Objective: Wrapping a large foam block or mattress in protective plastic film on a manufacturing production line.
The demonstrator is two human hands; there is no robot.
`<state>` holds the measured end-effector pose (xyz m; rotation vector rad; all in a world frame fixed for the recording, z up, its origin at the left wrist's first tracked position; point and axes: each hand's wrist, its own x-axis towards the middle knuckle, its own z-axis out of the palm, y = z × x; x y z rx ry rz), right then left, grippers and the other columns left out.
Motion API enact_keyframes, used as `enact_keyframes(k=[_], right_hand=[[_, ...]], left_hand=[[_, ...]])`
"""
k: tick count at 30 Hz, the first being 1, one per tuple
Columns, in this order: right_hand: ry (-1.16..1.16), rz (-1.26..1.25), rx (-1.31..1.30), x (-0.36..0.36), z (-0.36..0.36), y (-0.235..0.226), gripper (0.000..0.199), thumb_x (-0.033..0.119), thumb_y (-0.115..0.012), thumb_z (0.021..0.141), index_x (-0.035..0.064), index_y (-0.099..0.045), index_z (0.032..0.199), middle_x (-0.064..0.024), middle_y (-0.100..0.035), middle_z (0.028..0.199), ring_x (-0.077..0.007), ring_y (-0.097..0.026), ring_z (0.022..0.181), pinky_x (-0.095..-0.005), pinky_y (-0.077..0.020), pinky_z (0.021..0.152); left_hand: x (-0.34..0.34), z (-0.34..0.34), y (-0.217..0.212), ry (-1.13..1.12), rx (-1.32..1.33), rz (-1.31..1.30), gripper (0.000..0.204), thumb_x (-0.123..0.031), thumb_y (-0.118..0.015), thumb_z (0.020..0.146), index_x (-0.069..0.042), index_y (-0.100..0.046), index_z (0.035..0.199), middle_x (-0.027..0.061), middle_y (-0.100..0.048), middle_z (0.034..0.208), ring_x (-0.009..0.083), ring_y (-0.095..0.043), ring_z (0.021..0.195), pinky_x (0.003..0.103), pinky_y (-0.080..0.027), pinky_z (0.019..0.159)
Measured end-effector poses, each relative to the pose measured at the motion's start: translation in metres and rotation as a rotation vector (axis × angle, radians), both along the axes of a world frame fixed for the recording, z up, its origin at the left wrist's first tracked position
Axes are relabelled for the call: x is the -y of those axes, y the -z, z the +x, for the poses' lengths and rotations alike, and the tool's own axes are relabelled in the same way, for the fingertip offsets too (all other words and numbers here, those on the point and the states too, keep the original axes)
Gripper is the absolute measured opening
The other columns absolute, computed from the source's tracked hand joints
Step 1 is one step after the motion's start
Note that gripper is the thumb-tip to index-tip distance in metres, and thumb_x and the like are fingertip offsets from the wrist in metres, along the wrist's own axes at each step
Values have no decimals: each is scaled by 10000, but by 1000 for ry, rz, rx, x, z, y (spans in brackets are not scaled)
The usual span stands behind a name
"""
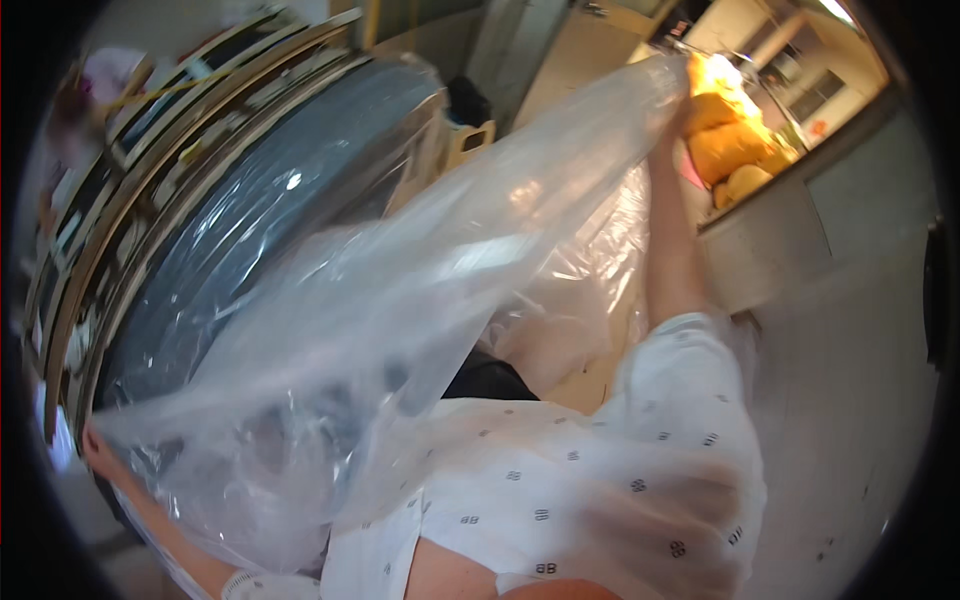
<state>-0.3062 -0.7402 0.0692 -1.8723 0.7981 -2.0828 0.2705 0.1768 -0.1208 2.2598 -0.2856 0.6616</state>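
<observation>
A large clear plastic sheet (440, 250) is stretched slantwise in front of me, from low on the left to high on the right. At its lower left corner, my left hand (97, 450) is closed on the edge. My right arm reaches up, and my right hand (677, 105), partly hidden and blurred, grips the far upper end. Loose folds of the plastic hang below, over my lap and white patterned shirt. Behind the sheet lies a dark grey, shiny surface (330, 120), which shows partly through it.
Long shelf-like rails (140, 200) with small items run along the left. A cream plastic stool or crate (470, 143) stands beyond the grey surface. Yellow bundles (730, 140) are piled at the upper right, near an opening. A grey wall (850, 350) rises close on my right.
</observation>
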Motion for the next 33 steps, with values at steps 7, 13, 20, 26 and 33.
enact_keyframes(k=[7,13,20,26,33], right_hand=[[505,-495,-739,-14,75,-149,267,258,-492,842,80,-501,1041,-162,-494,1078,-319,-513,934,-417,-436,772],[-197,-656,-1185,-88,171,76,479,338,-598,776,142,-488,1199,-93,-470,1223,-267,-433,1134,-432,-328,929],[-458,-65,-1101,-84,225,107,527,435,-613,748,88,-507,1131,-121,-444,1248,-285,-470,1071,-346,-404,828],[-82,-672,-957,-84,278,52,269,323,-580,819,64,-574,892,-73,-557,889,-214,-530,803,-293,-405,659],[-856,149,-1272,2,337,90,240,292,-594,791,52,-606,809,-36,-542,597,-140,-508,558,-273,-402,555]], left_hand=[[91,-47,-14,11,71,174,342,-309,-516,879,-8,-614,1009,95,-638,935,192,-584,850,271,-424,775],[-14,-116,-34,-365,-108,189,385,-391,-541,837,-38,-635,959,113,-640,926,215,-586,854,303,-423,764],[-65,-110,-12,-432,-195,244,397,-405,-525,849,-37,-627,957,94,-633,883,212,-568,786,308,-422,723],[-43,-113,-15,-381,-30,269,384,-391,-509,865,-30,-614,941,93,-621,847,204,-557,749,315,-421,698],[-21,-124,-27,-432,-55,323,377,-368,-508,871,-14,-610,955,106,-626,884,216,-568,796,310,-421,741]])
